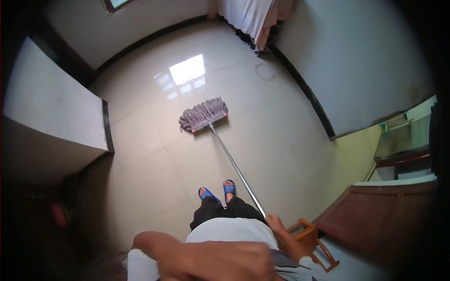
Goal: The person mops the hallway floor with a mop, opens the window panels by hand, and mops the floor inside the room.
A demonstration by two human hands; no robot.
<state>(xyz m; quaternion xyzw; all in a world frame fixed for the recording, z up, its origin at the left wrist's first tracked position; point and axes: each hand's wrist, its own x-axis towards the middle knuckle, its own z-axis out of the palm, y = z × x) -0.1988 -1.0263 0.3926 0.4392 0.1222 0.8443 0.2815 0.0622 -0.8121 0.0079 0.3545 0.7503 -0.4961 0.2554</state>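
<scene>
A mop with a grey-mauve string head rests on the tiled floor ahead of me, pink tips at the ends of its bar. Its shiny metal handle slants down to my right side. Around the handle, beside my hip, my right hand is closed. My left hand is blurred and very near the camera, its back towards me, in front of my torso. Its fingers and whatever they may hold are hidden. Both feet, in blue slides, stand behind the mop head.
An orange-brown wooden chair stands close to my right arm, before a dark red wooden cabinet. A pink cloth drapes a rack at the far wall. A white wall corner juts in at left. Window light reflects off the glossy floor.
</scene>
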